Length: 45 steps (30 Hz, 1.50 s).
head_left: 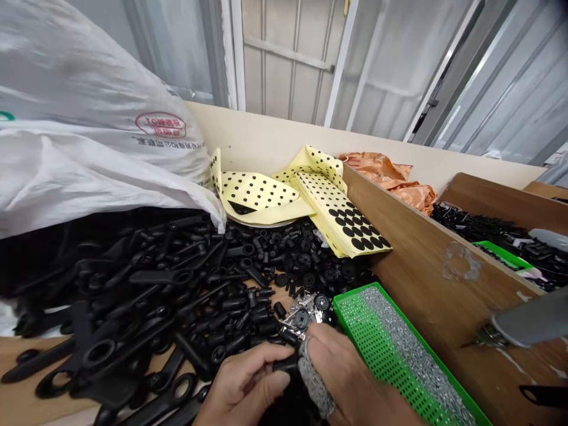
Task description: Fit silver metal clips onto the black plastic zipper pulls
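Observation:
Low in the middle, my left hand (251, 384) pinches a small black plastic part (287, 362) between thumb and fingers. My right hand (346, 378) is closed against the other end of that part, and a grey speckled wrap (314, 378) shows around a finger. What the right fingertips grip is hidden behind the hand. Just beyond the hands lie small metal pieces (295, 307) and round black wheels (322, 302). Beside my right hand stands a green perforated tray (359, 331) with many small silvery metal pieces (399, 331) along one side.
Black plastic handle-like parts (160, 276) cover the left of the table under a white sack (89, 136). Yellow sheets with black round stickers (355, 228) lie at the back. A wooden divider (417, 260) runs along the right; a grey pointed tool (528, 319) juts in there.

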Available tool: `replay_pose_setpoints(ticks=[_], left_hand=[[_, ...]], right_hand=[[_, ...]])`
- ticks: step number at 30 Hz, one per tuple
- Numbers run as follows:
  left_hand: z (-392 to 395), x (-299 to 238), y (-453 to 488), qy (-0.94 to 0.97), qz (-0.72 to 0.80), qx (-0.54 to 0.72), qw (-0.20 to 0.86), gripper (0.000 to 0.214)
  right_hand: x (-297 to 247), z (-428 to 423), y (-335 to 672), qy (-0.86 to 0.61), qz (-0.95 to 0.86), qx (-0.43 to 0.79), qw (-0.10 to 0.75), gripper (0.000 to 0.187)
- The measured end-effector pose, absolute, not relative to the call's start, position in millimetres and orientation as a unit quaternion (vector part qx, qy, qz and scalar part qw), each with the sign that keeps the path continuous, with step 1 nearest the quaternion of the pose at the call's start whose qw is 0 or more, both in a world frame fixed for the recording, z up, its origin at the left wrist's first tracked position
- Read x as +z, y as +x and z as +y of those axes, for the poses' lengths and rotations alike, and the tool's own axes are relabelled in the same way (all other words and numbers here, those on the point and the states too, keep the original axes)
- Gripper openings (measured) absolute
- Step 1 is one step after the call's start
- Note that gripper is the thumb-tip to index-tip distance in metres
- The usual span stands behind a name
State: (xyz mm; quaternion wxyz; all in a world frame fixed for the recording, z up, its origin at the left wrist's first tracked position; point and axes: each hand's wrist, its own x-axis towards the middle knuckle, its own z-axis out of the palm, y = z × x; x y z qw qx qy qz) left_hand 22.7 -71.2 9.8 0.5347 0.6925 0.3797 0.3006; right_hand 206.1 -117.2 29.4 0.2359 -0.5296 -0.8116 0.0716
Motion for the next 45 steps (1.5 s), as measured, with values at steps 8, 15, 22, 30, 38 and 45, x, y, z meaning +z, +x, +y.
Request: replay_pose_setpoints(ticks=[8,15,22,30,38,45], left_hand=[[-79.6,10.7,20.2,0.790,0.294,0.384,0.376,0.029],[-83.1,2.5,17.4,0.785,0.278,0.430,0.349,0.034],[-83.1,4.4,18.2,0.626,0.381,0.349,0.584,0.017],[-87.7,-0.5,25.0,0.393,0.375,0.323,0.775,0.030],[-88.4,3.0,23.4,0.462,0.391,0.334,0.723,0.028],[-86.9,1.3,15.9,0.672,0.378,0.336,0.541,0.017]], right_hand=[[15.2,-132.4,214.8,-0.516,-0.808,0.120,0.259,0.050],[22.7,-127.5,198.2,-0.513,-0.783,0.168,0.310,0.016],[22.8,-120.4,197.6,-0.469,-0.831,0.104,0.279,0.005],[23.1,-113.7,206.4,-0.398,-0.896,0.030,0.195,0.002],[22.6,-116.3,204.6,-0.439,-0.872,0.098,0.195,0.008],[21.0,-125.3,202.9,-0.468,-0.837,0.143,0.244,0.009]])
